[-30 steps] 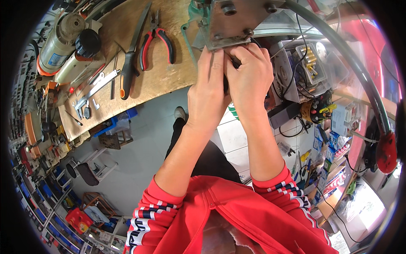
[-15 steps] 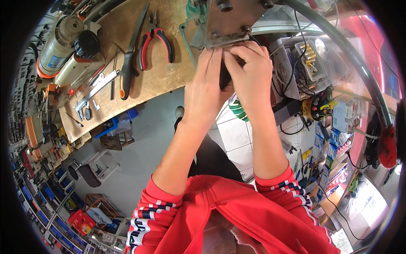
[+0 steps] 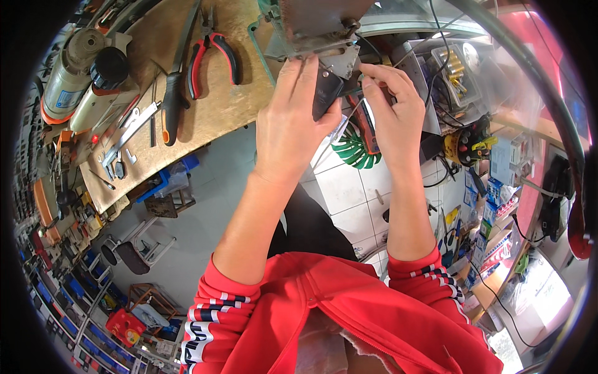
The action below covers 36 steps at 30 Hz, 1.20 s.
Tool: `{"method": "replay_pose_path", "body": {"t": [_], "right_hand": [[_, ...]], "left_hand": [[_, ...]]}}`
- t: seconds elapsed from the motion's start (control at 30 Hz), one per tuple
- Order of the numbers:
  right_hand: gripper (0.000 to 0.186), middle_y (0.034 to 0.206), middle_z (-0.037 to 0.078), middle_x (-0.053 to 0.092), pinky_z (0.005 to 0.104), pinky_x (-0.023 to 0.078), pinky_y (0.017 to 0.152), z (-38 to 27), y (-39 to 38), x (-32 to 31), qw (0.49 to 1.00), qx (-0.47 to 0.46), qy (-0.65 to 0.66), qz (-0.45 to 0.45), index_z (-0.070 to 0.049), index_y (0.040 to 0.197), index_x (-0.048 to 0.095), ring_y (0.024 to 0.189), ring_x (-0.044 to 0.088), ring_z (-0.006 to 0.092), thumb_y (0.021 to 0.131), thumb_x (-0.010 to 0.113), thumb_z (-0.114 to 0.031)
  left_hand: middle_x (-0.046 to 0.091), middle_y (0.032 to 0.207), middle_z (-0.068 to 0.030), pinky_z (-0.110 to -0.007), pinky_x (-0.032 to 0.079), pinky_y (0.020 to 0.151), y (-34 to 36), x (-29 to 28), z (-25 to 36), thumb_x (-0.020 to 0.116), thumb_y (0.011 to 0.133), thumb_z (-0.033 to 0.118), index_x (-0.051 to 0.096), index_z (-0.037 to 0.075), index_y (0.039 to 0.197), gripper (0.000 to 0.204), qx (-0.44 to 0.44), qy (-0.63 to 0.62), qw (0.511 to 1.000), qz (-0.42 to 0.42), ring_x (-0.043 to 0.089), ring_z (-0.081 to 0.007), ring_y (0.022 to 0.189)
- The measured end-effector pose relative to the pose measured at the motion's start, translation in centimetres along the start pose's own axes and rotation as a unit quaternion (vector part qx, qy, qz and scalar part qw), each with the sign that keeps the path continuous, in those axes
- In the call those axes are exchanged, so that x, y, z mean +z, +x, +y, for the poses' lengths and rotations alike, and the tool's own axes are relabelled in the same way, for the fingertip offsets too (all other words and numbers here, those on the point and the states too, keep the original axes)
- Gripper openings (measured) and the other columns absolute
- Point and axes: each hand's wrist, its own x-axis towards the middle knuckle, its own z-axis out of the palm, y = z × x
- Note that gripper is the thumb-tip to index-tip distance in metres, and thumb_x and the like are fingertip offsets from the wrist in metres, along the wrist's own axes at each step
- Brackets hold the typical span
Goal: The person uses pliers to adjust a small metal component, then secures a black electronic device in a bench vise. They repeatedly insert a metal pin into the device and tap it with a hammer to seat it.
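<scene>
My left hand (image 3: 289, 124) is closed round a black part (image 3: 327, 93) with a small screw, at the lower edge of a metal plate assembly (image 3: 321, 22); its fingertips are against the assembly. A perforated-looking metal piece (image 3: 341, 59) sits just above the black part. My right hand (image 3: 395, 109) is to the right, fingers curled at a thin grey rod or wire (image 3: 349, 117) that runs down to the left; whether it grips this is hard to tell. A red-and-black tool (image 3: 367, 131) and a green leaf-patterned item (image 3: 352, 149) lie below, between my hands.
A wooden bench (image 3: 243, 112) on the left carries red-handled pliers (image 3: 232, 59), a long file (image 3: 172, 109), a caliper (image 3: 128, 134) and metal canisters (image 3: 68, 78). On the right are a box of brass fittings (image 3: 455, 78), cables, a curved grey tube (image 3: 532, 93) and shelves.
My hands have moved apart, the left to the left and the right to the right, exposing the black part and the red-and-black tool. The metal assembly appears shifted slightly left in view.
</scene>
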Motion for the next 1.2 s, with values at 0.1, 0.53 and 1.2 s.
{"method": "replay_pose_path", "body": {"t": [0.1,0.53,1.2], "right_hand": [[0.022,0.096,0.008,0.061,0.0292,0.045,0.076,-0.1,0.3,0.1,1.0,0.002,-0.015,-0.022,-0.003,0.098,0.065,0.083,0.054,0.0185,0.077,0.066,-0.008],[0.055,0.118,0.005,0.055,0.0304,0.044,0.088,-0.1,2.1,0.4,0.989,-0.069,-0.095,-0.09,-0.005,0.119,0.057,0.095,0.054,0.0195,0.066,0.071,-0.002],[0.057,0.116,0.005,0.055,0.0295,0.043,0.086,0.0,0.1,1.0,0.986,-0.073,-0.141,-0.042,-0.009,0.116,0.06,0.097,0.051,0.0203,0.062,0.07,0.004]], "left_hand": [[0.053,0.119,-0.0167,-0.035,0.056,0.062,-0.1,0.4,0.2,0.072,0.07,0.021,0.053,0.002,0.119,0.056,0.007,0.02,0.999,0.024,0.064,-0.0316,0.082],[0.045,0.124,-0.0169,-0.038,0.056,0.057,0.0,0.4,0.4,0.071,0.071,0.019,0.048,0.0,0.121,0.058,-0.038,-0.004,0.999,0.021,0.063,-0.0331,0.081],[0.047,0.12,-0.0172,-0.038,0.055,0.063,0.6,-0.6,0.9,0.072,0.073,0.022,0.05,0.001,0.118,0.054,-0.078,-0.023,0.996,-0.037,0.063,-0.0345,0.081]]}}
